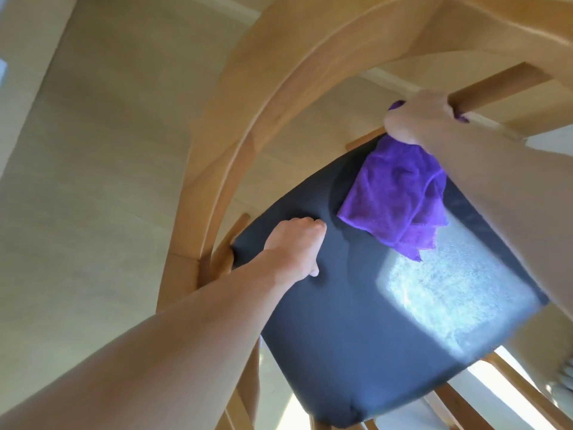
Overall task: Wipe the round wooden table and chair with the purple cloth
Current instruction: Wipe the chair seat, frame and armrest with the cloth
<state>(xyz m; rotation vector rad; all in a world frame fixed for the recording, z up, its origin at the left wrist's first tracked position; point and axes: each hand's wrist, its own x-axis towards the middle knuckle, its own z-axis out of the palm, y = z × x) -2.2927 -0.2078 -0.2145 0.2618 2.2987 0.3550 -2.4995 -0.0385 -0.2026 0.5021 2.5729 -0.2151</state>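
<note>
The person leans over the chair (279, 88), looking down on its dark seat (356, 321). The right hand (418, 119) has its fingers wrapped round a wooden bar of the chair back, with the purple cloth (397, 193) bunched under the palm and most of it hanging loose over the seat. The left hand (294, 246) rests on the seat near its edge, fingers curled under and holding nothing that I can see, seemingly to steady the chair.

To do this step well, I would keep the cloth wrapped right round the bar and slide the grip along its whole length, so every side is wiped, while the other hand keeps the chair from tipping. The dangling part is best gathered in first.

Count: 1 chair, 1 cloth, 2 hands. The round table is not in sight here.
</note>
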